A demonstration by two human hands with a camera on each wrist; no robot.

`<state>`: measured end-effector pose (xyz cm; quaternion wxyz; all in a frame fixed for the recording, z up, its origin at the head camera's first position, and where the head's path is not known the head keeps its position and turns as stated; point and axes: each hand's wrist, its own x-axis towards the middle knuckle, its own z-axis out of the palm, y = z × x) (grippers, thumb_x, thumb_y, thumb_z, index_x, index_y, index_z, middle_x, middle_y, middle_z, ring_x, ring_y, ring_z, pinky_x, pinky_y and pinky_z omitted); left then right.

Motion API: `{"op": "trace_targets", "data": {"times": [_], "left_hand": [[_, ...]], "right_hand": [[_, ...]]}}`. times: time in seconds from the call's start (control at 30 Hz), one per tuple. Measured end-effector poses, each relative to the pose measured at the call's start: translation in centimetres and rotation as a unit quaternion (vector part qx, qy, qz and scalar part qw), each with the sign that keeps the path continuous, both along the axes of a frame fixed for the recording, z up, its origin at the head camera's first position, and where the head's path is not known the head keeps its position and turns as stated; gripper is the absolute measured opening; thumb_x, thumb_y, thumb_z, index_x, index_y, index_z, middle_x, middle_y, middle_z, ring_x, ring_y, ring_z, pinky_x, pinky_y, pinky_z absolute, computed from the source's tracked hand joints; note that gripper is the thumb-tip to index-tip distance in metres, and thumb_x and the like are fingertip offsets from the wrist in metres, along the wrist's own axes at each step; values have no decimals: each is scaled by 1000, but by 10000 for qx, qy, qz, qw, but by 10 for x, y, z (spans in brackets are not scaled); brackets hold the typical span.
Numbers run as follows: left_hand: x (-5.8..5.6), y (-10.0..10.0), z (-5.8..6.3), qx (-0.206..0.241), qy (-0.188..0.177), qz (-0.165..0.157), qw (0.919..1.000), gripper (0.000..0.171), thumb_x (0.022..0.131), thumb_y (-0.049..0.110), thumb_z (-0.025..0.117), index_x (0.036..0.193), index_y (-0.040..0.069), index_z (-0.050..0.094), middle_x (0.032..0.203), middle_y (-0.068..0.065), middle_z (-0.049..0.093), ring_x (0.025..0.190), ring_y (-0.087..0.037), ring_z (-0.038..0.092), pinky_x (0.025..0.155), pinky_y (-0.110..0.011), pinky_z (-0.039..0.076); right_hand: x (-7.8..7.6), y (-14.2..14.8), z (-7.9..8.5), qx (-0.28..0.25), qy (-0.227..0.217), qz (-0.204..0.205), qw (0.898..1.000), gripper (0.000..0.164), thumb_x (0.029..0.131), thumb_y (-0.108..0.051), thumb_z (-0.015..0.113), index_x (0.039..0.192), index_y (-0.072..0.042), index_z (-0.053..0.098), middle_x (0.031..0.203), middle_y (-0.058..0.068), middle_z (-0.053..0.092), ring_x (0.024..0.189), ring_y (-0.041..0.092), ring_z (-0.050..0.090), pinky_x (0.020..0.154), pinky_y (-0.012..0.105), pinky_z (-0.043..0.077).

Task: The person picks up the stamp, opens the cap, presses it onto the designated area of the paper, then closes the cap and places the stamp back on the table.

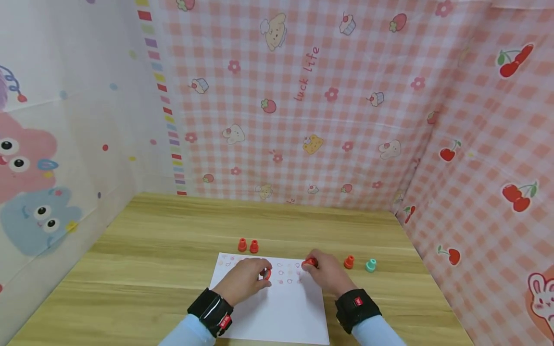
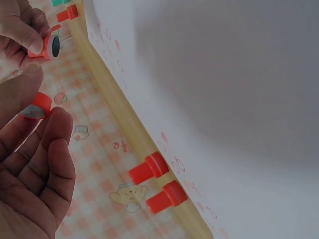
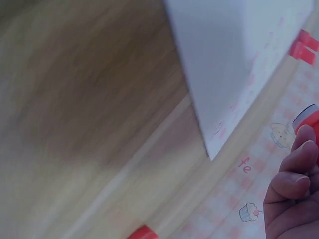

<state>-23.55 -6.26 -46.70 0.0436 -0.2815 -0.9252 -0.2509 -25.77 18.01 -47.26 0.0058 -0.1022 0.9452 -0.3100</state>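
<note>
At the frame's lower centre, the left hand [image 1: 242, 281], fingers bent, pinches a red piece [image 1: 268, 274]; the right hand [image 1: 330, 274], also curled, grips a red stamp [image 1: 309, 262] over white paper [image 1: 270, 317].

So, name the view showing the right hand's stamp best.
The left wrist view: the red stamp shows its dark face there. The head view shows it small and partly hidden; the right wrist view cuts it off at the edge.

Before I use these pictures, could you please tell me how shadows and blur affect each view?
Head view: fairly even light, the printed marks small and faint; left wrist view: a soft grey shadow over the white paper; right wrist view: a dark shadow on the wooden table, its grain blurred.
</note>
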Motion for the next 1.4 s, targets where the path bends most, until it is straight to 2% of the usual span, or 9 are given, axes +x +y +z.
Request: {"op": "trace_targets", "data": {"times": [0.27, 0.47, 0.63, 0.83, 1.07, 1.4], "left_hand": [[0, 2, 2, -28, 36, 51, 10000, 29, 77, 28, 72, 99, 10, 65, 73, 12, 56, 68, -4, 52, 63, -24, 44], [0, 3, 4, 11, -110, 47, 9999, 30, 78, 36, 68, 94, 10, 66, 69, 13, 54, 61, -3, 48, 56, -22, 41], [-2, 5, 2, 110, -226, 41, 9997, 32, 79, 45, 63, 89, 14, 66, 64, 14, 52, 56, -2, 47, 52, -20, 39], [-2, 7, 1, 163, 98, -79, 9998, 35, 81, 48, 59, 88, 14, 66, 64, 16, 52, 57, 0, 47, 53, -20, 39], [0, 8, 3, 253, 373, -201, 9988, 30, 83, 46, 57, 84, 17, 65, 62, 17, 49, 56, 0, 45, 52, -20, 37], [-1, 9, 5, 259, 289, -317, 9987, 33, 84, 48, 54, 91, 18, 66, 62, 16, 49, 56, -1, 45, 53, -19, 37]], "right_hand": [[9, -5, 2, -920, -284, -537, 9939, 17, 83, -27, 65, 95, -17, 58, 78, 0, 55, 70, 18, 49, 57, 30, 39], [18, -12, 0, -1818, -519, -510, 9806, 19, 84, -24, 65, 98, -12, 59, 79, 3, 55, 70, 19, 50, 58, 30, 40], [23, -20, -2, -2651, -768, -153, 9610, 23, 85, -21, 63, 101, -4, 57, 79, 5, 58, 69, 23, 53, 57, 29, 42], [28, -31, -3, -3554, -1296, 109, 9256, 23, 89, -18, 58, 102, 0, 54, 81, 9, 60, 65, 18, 49, 54, 25, 37], [30, -38, -6, -3906, -1463, 362, 9081, 24, 90, -17, 56, 104, 2, 54, 79, 6, 58, 59, 12, 43, 50, 21, 33], [33, -44, -2, -4161, -1690, 708, 8907, 28, 90, -20, 56, 104, 4, 53, 81, 6, 58, 59, 11, 42, 50, 20, 31]]}}
